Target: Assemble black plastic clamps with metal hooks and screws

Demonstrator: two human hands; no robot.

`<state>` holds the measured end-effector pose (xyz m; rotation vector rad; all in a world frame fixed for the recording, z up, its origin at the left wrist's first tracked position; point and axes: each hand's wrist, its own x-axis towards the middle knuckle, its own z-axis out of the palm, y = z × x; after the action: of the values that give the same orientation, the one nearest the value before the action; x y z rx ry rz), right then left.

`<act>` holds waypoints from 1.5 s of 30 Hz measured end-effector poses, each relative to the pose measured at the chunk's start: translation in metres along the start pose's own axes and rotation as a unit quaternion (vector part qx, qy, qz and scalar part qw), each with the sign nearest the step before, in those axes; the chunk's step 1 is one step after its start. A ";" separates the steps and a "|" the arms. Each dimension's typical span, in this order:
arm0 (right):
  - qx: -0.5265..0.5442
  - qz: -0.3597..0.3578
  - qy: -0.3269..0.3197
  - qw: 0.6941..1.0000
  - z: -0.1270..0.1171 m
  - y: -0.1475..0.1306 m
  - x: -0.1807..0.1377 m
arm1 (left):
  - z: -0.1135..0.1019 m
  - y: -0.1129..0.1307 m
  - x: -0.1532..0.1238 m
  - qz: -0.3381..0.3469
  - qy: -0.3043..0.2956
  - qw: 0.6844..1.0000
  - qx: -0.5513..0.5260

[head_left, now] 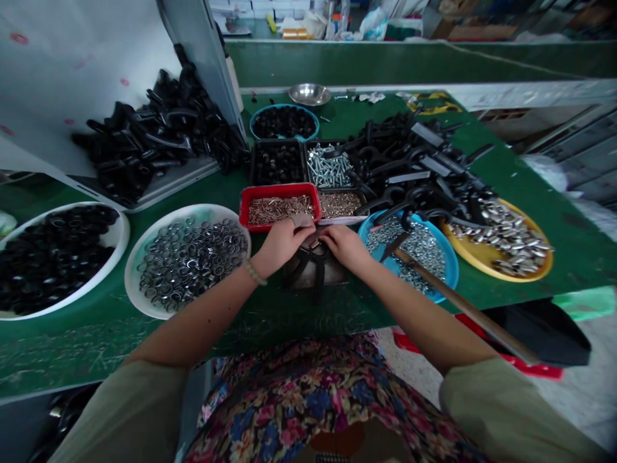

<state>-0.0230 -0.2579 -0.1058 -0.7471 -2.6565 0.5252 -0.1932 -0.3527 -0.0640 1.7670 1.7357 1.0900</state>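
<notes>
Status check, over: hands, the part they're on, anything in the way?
Left hand, right hand: both at black part, exact grip unclear. Part over metal plate. Hammer lies across blue basin at right, possibly in the way.

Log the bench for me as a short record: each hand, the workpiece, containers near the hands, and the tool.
Left hand: fingers at black part, grip unclear
Right hand: fingers at same part, opposite side
Workpiece: black part, over metal plate
Left container: white basin, metal rings
Front container: red tray, coppery pins
Right container: blue basin, small silvery parts
Tool: hammer, lying across blue basin
</notes>
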 end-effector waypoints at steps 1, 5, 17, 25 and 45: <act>-0.009 -0.007 -0.002 1.000 0.000 -0.001 0.000 | 0.001 -0.002 -0.015 0.000 0.003 1.000 0.014; -0.115 -0.047 -0.030 0.992 -0.003 -0.010 -0.001 | 0.016 -0.010 -0.049 -0.018 0.004 0.991 0.131; -0.168 -0.093 -0.080 0.978 -0.006 -0.015 -0.016 | 0.026 -0.002 -0.052 0.037 -0.079 0.933 0.348; 0.092 0.110 0.023 0.989 -0.041 0.013 -0.039 | 0.025 0.002 -0.055 0.073 -0.107 0.916 0.380; 0.009 0.145 -0.021 0.989 -0.069 -0.045 -0.089 | 0.022 0.011 -0.072 0.018 -0.125 0.946 0.299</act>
<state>0.0578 -0.3250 -0.0449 -1.1367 -2.5896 0.6441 -0.1630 -0.4186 -0.0853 2.1712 2.0033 0.3240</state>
